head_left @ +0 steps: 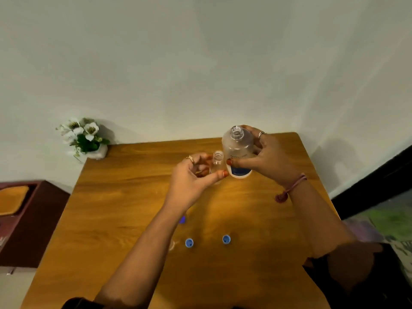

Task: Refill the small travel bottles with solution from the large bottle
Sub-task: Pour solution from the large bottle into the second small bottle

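Clear plastic travel bottle [217, 160], uncapped, pinched in left hand [196, 175]; right hand [265, 157] grips large frosted bottle [238, 150], also open, upright just beside it above wooden table [133, 197]. Pour pending: tilt large mouth over small neck. Blue caps [189, 242] lie nearer.

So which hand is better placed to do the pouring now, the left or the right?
The right hand: it already grips the uncapped large bottle, beside and above the open small bottle. The left hand holds that small bottle and can keep it steady.
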### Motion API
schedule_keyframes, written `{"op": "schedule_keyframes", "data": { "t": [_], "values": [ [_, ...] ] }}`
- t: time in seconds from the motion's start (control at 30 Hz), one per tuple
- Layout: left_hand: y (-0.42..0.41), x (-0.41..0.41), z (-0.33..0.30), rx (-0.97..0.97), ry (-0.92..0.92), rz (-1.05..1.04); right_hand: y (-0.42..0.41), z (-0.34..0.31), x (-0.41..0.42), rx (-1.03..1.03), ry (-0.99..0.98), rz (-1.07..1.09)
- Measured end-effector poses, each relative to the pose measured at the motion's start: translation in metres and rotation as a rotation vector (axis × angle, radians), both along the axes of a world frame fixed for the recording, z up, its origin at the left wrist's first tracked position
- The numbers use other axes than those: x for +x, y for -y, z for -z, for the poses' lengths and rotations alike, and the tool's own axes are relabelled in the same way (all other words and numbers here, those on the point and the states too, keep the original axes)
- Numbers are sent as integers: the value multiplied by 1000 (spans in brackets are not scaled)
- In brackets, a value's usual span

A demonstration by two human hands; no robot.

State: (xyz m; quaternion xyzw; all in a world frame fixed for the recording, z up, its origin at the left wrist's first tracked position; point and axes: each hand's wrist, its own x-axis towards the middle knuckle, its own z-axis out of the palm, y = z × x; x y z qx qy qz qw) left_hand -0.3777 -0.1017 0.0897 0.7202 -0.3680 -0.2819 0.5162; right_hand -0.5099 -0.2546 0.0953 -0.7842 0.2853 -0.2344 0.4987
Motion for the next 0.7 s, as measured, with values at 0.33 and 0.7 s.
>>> {"op": "schedule_keyframes", "data": {
  "t": [0.33,0.7],
  "values": [
    [15,20,-111,-270,-15,-152,19,-129,25,-374,6,-117],
    [8,19,-159,-408,-15,-208,20,-209,31,-670,-29,-159]
  ]
}}
